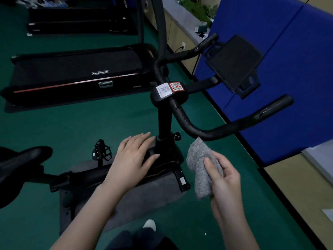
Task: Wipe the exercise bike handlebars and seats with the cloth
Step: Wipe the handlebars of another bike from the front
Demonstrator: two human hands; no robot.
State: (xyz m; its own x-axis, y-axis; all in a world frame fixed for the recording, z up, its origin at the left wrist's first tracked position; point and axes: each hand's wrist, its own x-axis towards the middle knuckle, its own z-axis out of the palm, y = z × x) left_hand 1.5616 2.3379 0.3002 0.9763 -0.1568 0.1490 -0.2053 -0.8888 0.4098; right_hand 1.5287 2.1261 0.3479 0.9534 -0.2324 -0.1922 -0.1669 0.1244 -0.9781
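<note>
Two hands are in view, set apart from each other on either side of the handlebar post. The left hand (pixel 134 156) lies flat with straight fingers over the bike frame (pixel 169 156) at the foot of the post; whether it rests on the frame or hovers cannot be told. The right hand (pixel 223 181) grips the bunched grey cloth (pixel 199 165), thumb laid across it. The upper end of the cloth sits just under the lower bend of the near handlebar (pixel 225 129); contact cannot be confirmed. The seat (pixel 23 159) is at the far left, well apart from the cloth. The step in hand appears to be the wipe of the near handlebar, where small glossy specks show on the tube. The next move calls for lifting the cloth onto the bend, folding it round the tube and drawing it along to the end grip. The far handlebar (pixel 183 55), beyond the tablet holder (pixel 234 62), and the seat would follow.
</note>
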